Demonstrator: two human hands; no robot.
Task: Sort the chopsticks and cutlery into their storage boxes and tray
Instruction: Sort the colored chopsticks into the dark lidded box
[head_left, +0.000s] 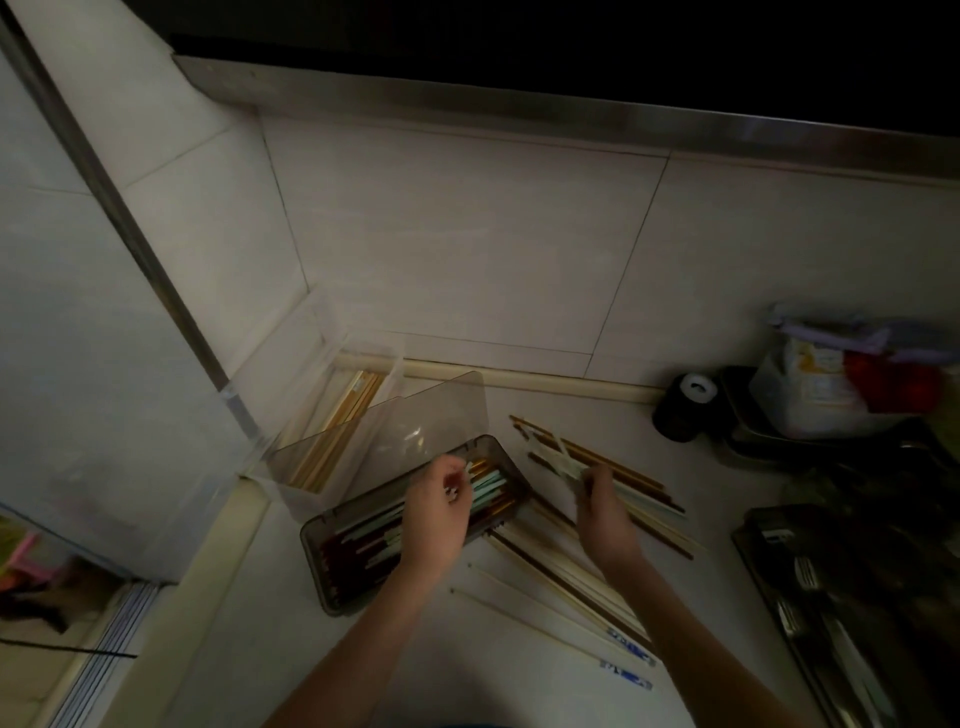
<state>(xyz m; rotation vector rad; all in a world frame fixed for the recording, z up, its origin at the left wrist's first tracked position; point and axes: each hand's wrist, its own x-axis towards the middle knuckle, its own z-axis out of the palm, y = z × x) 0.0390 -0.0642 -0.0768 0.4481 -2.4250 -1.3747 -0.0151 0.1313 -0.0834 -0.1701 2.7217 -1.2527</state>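
Loose chopsticks (561, 597) are scattered over the pale counter (467, 675) closest to the camera, a couple of them with blue printed ends, fanning up toward the wall. Right hand (597, 499) sits over that pile with its fingers curled round a pale green chopstick (563, 465), pinching it near one end. Left hand (441, 514) hovers over the smoky grey box (332, 566), fingers bent round something small and light at the tips, too blurry to say what. That box lies flat with its lid (415, 431) propped open and already has red, green and gold sticks inside. Just behind it is a clear box (306, 431) against the corner holding wooden-coloured chopsticks. Way off on the right edge is a dark metal tray (779, 587) with forks in it, and a black jar (680, 410) further back by the wall.
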